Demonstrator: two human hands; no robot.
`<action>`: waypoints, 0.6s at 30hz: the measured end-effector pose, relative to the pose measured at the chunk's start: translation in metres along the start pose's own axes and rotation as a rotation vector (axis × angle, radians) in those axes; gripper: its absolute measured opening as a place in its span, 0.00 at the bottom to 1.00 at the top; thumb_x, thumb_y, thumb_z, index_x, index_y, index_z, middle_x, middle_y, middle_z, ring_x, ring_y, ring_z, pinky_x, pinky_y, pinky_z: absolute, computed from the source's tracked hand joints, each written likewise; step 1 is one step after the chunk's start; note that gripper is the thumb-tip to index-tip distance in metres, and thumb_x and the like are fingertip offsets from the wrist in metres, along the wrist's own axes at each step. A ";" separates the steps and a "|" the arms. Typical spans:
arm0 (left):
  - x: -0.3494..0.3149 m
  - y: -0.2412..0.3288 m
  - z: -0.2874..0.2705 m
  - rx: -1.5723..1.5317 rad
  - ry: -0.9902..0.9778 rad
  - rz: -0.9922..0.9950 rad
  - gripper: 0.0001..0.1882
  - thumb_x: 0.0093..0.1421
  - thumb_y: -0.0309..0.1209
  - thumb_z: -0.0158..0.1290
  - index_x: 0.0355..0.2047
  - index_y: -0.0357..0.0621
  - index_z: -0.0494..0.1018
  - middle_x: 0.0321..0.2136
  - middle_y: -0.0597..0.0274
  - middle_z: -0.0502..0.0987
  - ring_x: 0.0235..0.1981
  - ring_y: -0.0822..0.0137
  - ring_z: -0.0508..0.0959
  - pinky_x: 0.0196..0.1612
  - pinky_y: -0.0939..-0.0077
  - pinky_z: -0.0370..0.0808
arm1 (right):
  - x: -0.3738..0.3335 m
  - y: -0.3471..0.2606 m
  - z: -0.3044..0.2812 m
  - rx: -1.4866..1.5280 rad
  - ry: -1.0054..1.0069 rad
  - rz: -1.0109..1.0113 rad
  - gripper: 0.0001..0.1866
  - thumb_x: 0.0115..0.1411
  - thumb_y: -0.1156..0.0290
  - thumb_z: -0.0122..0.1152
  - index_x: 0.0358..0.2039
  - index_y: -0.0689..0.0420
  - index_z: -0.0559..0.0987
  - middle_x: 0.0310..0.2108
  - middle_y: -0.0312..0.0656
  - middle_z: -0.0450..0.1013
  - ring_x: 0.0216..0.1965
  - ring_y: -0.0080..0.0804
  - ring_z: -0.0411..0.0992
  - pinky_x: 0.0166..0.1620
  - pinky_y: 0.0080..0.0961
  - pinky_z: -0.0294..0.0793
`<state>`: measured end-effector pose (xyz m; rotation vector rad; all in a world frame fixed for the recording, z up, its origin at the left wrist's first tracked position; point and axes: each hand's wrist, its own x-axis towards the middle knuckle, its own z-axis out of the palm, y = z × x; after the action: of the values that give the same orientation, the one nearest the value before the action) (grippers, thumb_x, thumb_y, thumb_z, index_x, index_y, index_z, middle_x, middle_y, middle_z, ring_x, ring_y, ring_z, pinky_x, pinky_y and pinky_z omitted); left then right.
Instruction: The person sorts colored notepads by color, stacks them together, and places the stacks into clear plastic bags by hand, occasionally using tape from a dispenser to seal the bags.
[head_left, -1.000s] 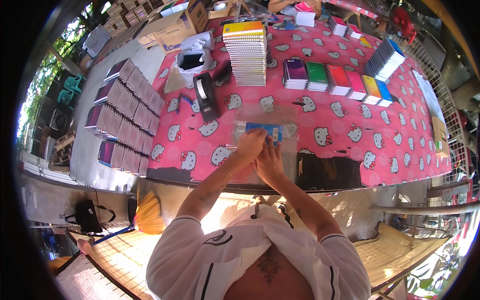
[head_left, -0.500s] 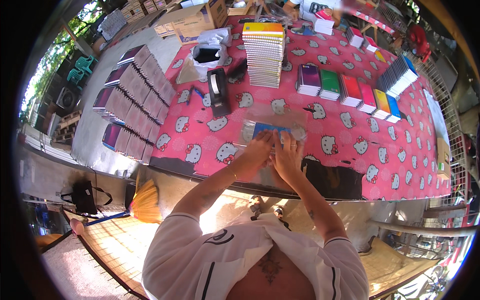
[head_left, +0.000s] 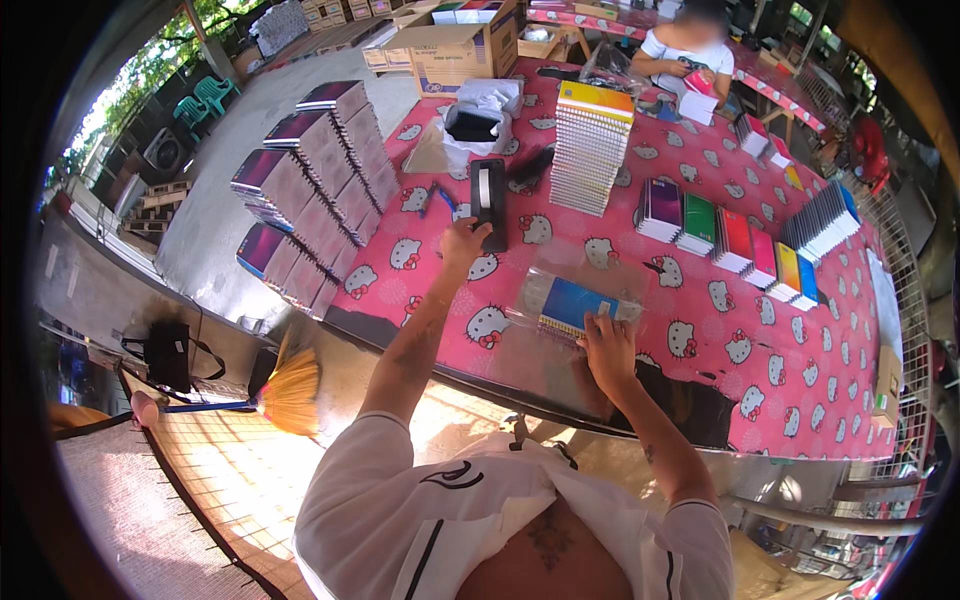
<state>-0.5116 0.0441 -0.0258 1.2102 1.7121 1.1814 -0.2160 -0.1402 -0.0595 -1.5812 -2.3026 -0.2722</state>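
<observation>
A blue spiral notebook (head_left: pixel 572 302) lies on a clear plastic sleeve (head_left: pixel 535 285) near the table's front edge. My right hand (head_left: pixel 608 352) rests on its right end with the fingers laid out, holding it down rather than gripping. Farther left, my left hand (head_left: pixel 464 243) reaches to the near end of a black tape dispenser (head_left: pixel 489 212). Its fingers are closed there, against the dispenser's left edge. Whether a strip of tape is between them is too small to tell. The dispenser holds a white roll.
A tall notebook stack (head_left: pixel 592 150) stands beyond the sleeve, and stacked notebooks (head_left: pixel 315 195) line the left side. Coloured notebook piles (head_left: pixel 733 245) sit to the right. Blue-handled pliers (head_left: pixel 440 198) lie left of the dispenser. Across the table, another person (head_left: pixel 690 60) handles notebooks.
My left hand has left the notebook and moved left and forward to the tape dispenser. My right hand stays on the notebook, now more uncovered. The view has shifted.
</observation>
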 end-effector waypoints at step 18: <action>-0.106 0.025 0.052 0.208 -0.383 0.318 0.16 0.55 0.43 0.59 0.27 0.41 0.83 0.20 0.55 0.82 0.23 0.63 0.83 0.33 0.68 0.79 | -0.005 0.012 0.000 0.164 0.153 -0.047 0.19 0.49 0.62 0.70 0.41 0.53 0.79 0.39 0.36 0.73 0.45 0.33 0.74 0.51 0.37 0.65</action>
<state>-0.4254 -0.0393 -0.0141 1.7604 1.4116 0.8822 -0.2036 -0.1400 -0.0613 -1.3790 -2.1867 -0.2025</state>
